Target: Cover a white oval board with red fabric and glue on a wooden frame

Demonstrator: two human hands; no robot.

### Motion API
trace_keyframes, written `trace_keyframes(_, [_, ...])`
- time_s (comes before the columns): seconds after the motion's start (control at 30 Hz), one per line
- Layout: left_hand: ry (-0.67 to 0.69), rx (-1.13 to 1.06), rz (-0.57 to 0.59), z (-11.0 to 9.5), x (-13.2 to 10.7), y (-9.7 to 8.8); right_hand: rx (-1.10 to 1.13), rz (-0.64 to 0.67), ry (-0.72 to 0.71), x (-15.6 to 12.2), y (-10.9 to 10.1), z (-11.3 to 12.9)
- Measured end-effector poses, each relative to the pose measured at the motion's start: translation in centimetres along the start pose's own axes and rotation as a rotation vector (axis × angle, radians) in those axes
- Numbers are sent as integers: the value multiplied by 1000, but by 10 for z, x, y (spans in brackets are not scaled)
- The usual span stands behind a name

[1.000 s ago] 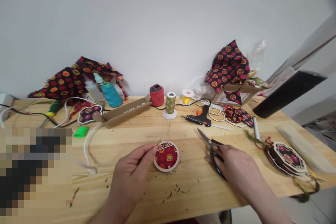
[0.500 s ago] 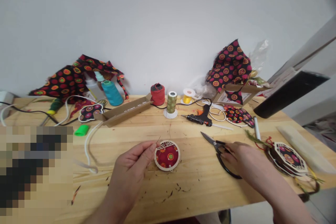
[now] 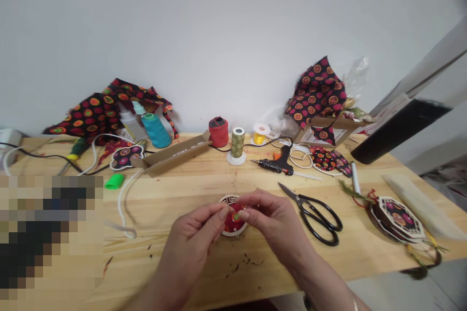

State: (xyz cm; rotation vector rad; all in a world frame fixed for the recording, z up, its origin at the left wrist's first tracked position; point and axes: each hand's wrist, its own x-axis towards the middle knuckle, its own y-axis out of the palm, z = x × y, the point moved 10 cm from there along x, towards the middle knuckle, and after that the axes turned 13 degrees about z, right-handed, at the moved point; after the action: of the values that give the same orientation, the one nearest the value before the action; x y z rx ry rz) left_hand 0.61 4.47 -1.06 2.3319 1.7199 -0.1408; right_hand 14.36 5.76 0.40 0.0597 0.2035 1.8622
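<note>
A round wooden-rimmed ornament (image 3: 233,231) lies flat on the table, with dark red patterned fabric inside and a fretwork strip at its top. Over its left edge, my left hand (image 3: 199,231) is closed in a pinch; a thin strand like thread, seen at the fingertips earlier, is now mostly hidden. My right hand (image 3: 272,221) reaches over the ornament from the right, thumb and fingers curled close together, and whatever they pinch is too small to make out. Black-handled scissors (image 3: 321,214) rest beside my right hand, touched by neither hand.
Behind stand a green thread spool (image 3: 238,143), a red spool (image 3: 218,132), a yellow spool (image 3: 260,135) and a teal thread cone (image 3: 156,130). A black glue gun (image 3: 277,163) lies ahead. Stacked octagonal ornaments (image 3: 401,218) sit right; a cardboard tray (image 3: 178,155) is left of the middle.
My right hand has let go of the scissors, leaving them on the table, and has moved left to the ornament. My left hand stays pinched in nearly the same place.
</note>
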Motion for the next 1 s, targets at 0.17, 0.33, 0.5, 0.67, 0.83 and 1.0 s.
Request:
trace_keyframes(0.17, [15,89,26,-4,0,5,50,26,-2,2,6,1])
trace_keyframes(0.33, [43,196,73,-11,1,12,-9,26,-40,4,7,8])
trace_keyframes(0.5, [55,278,72,-13,2,12,-142,-30,-117,2,-4,26])
trace_keyframes(0.67, [90,354,76,-9,5,7,-238,-115,-222,-6,-26,54])
trace_keyframes(0.83, [230,501,36,-16,7,-2,-260,-176,-311,-12,-46,73])
trace_keyframes(1.0, [282,726,-8,-24,7,-9,-286,-223,-368,-17,-58,83])
